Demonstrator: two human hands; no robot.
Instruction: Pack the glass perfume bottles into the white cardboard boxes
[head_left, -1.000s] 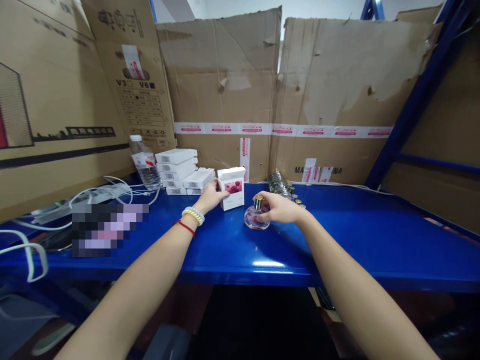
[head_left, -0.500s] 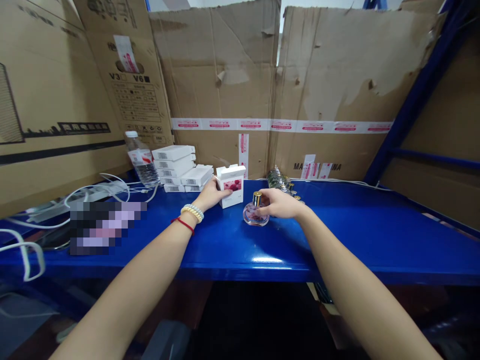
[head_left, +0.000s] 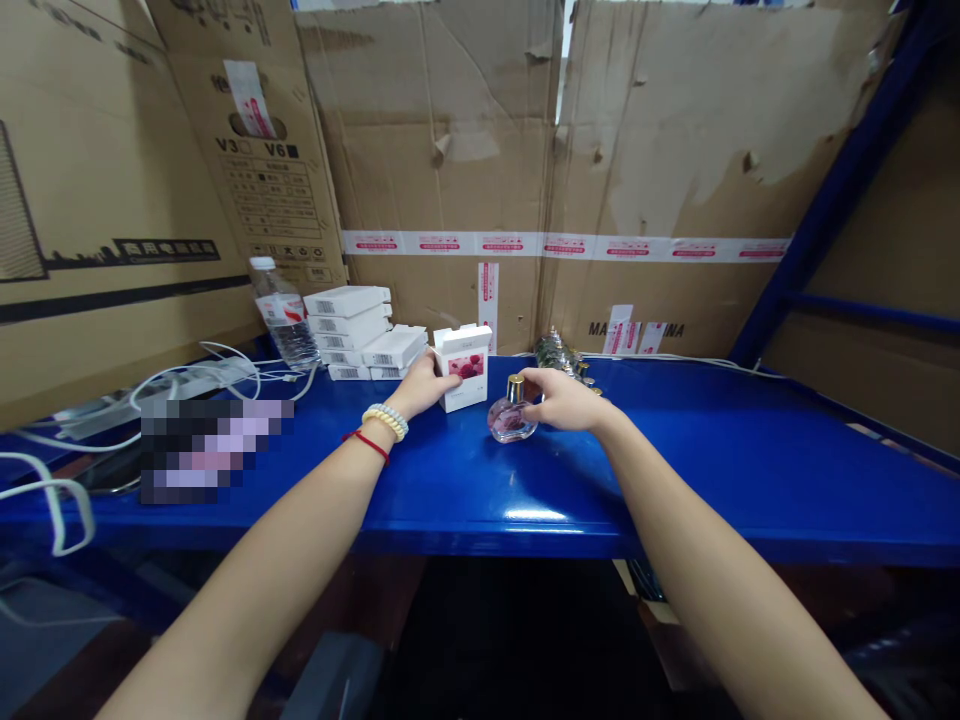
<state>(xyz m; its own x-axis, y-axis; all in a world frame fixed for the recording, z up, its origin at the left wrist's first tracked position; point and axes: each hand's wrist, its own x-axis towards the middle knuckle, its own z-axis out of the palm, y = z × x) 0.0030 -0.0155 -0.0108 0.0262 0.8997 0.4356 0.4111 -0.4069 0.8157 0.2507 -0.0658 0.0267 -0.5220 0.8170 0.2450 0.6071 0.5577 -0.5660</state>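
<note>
Upright on the blue table stands a small white box (head_left: 466, 372) with a red flower picture on its front and its top flaps raised. My left hand (head_left: 421, 385) grips it by its left side, thumb across the front. Just to the right, my right hand (head_left: 559, 399) holds a perfume bottle (head_left: 511, 420) with a gold cap and pinkish clear glass. The fingers lie round the bottle's right side, and some are hidden behind it. Whether the bottle's base touches the table I cannot tell.
Several flat white boxes (head_left: 349, 328) lie stacked behind my left hand, beside a water bottle (head_left: 285, 315). Behind my right hand stand more small bottles (head_left: 553, 350). A power strip (head_left: 187, 385) with white cables lies at the left. Cardboard sheets (head_left: 450, 180) wall the back.
The perfume bottle looks slightly tilted and a little higher in my right hand. My left hand stays on the white box. The whole view has shifted slightly.
</note>
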